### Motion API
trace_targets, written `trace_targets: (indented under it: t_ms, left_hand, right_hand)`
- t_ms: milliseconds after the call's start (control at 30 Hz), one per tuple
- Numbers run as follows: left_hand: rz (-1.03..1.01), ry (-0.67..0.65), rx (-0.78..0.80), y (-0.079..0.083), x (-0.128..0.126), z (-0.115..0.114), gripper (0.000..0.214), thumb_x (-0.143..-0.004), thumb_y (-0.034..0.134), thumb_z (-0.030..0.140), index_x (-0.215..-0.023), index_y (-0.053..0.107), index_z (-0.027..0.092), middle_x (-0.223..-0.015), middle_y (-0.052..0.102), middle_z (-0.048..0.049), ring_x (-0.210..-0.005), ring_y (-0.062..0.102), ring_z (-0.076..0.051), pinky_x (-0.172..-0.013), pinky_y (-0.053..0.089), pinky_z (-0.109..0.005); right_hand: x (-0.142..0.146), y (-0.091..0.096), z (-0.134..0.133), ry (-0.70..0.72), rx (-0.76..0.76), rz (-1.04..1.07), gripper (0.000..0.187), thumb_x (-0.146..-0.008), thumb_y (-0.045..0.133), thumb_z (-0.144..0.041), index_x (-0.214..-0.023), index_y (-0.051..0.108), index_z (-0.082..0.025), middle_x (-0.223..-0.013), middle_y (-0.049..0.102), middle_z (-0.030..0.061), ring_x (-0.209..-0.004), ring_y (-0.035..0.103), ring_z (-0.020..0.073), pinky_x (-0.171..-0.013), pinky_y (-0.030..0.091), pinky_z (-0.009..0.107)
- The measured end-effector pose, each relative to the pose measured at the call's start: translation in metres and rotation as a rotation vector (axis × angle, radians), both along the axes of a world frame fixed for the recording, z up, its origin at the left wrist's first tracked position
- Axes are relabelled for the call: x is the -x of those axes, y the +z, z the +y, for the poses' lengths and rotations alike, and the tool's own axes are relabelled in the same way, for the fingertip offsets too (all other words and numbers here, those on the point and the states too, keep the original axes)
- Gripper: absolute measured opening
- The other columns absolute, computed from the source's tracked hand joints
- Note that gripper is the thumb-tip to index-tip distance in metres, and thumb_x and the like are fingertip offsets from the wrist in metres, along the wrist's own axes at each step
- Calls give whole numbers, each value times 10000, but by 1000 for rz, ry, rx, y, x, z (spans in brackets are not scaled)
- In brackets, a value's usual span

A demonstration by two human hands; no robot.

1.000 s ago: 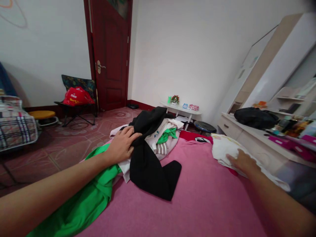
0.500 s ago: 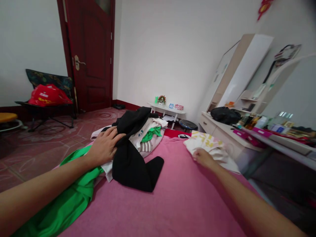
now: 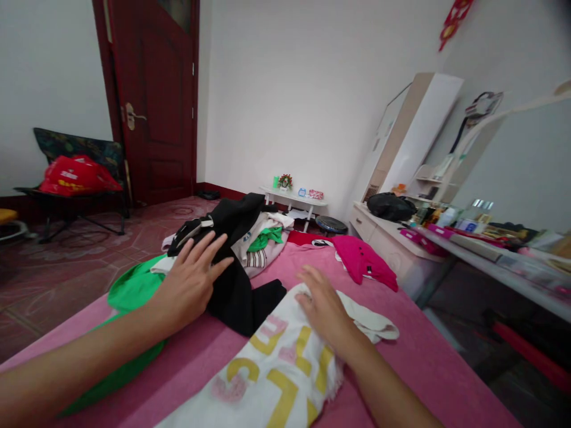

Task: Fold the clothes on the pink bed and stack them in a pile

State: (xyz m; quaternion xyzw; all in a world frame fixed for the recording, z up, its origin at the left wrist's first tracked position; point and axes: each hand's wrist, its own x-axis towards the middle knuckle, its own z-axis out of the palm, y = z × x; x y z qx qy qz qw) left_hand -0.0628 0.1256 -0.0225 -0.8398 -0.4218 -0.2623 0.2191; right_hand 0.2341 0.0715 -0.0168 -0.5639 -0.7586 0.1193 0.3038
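A white T-shirt [image 3: 267,362] with large yellow and pink letters is spread on the pink bed cover, close in front of me. My right hand [image 3: 328,306] lies over its upper part, fingers stretched and thumb apart. My left hand [image 3: 190,282] is open, fingers spread, over the black garment [image 3: 234,291]; whether it touches the cloth I cannot tell. Behind that, the black cloth drapes over a heap with a striped garment [image 3: 256,258] and a small green cloth [image 3: 266,239]. Partly under my left forearm is a bright green garment [image 3: 136,288].
A magenta garment [image 3: 366,260] lies at the bed's far right, near the white dresser [image 3: 379,226]. A desk crowded with bottles [image 3: 479,217] runs along the right. A chair with a red bag [image 3: 78,176] and a door [image 3: 156,101] are at the left.
My right hand has brought the white T-shirt from the far right to the bed's near middle, uncovering the magenta garment. My left fingers have spread and come off their hold on the black cloth.
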Motion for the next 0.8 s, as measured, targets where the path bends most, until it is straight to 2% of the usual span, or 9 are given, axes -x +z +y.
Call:
trace_targets:
  t_ms: [67,167,267,333,400,533,633,733,800]
  left_hand:
    - [-1,-91,167,-5,-11,-29,390,-815,470,157,-1115,698,257,-1388,517,-103,-1312,411,-332,-1089,292,-533]
    - [-63,-73,579,-15,-23,-65,370,-856,504,412,-1115,692,227,-1124,675,-132,-1030,619,-313,-910,456,-446]
    - [-143,24,926,-27,-32,-85,454,-756,598,510,-1104,665,226,-919,712,-91,-839,662,-295,-710,479,-365]
    - [-168,23,1062,-33,-36,-89,355,-720,622,483,-974,676,240,-808,694,-38,-747,646,-254,-628,448,-313]
    - [-234,-26,1137,-33,-41,-87,289,-712,617,469,-872,654,231,-777,670,-9,-715,618,-212,-596,430,-276]
    - [-554,-271,1049,5,-47,-74,227,-742,564,398,-650,479,208,-769,652,-14,-715,589,-181,-606,439,-258]
    - [-743,-368,657,50,-49,-72,287,-747,564,314,-578,353,220,-853,678,-20,-743,604,-186,-648,460,-284]
    - [-540,-501,366,67,-57,-89,247,-785,539,238,-590,388,222,-887,678,-14,-723,600,-165,-619,452,-270]
    - [-237,-673,471,54,-67,-107,189,-832,505,227,-651,451,219,-859,677,-17,-707,599,-146,-601,442,-239]
  right_hand:
    - [-34,-29,28,-248,-23,-62,618,-805,502,-186,-1412,394,-228,-1368,497,94,-1302,418,249,-1115,264,463]
    - [-69,-56,46,-369,71,-84,735,-739,608,-250,-1425,360,-164,-1311,534,136,-1224,496,284,-1010,386,426]
    - [-79,-55,43,-317,113,-37,411,-721,639,-269,-1123,635,-182,-998,689,91,-968,624,270,-869,443,368]
    - [-79,-45,38,-286,81,21,190,-743,613,-289,-886,682,-186,-860,702,60,-868,633,246,-802,455,329]
    - [-82,-33,35,-297,22,98,218,-809,527,-331,-887,662,-178,-854,694,45,-806,627,216,-721,467,292]
    - [-93,-2,27,-300,-305,589,271,-817,545,-362,-984,629,-166,-907,678,41,-797,624,185,-670,479,267]
    - [-98,21,21,-228,-562,970,339,-684,695,-286,-1005,641,-189,-992,685,37,-880,637,176,-748,493,279]
    - [-110,28,18,-252,-630,1074,287,-626,719,-272,-898,659,-200,-1025,690,34,-863,640,156,-746,495,277]
    - [-125,24,18,-289,-527,1024,172,-616,711,-282,-750,659,-187,-1000,700,45,-835,636,160,-709,491,271]
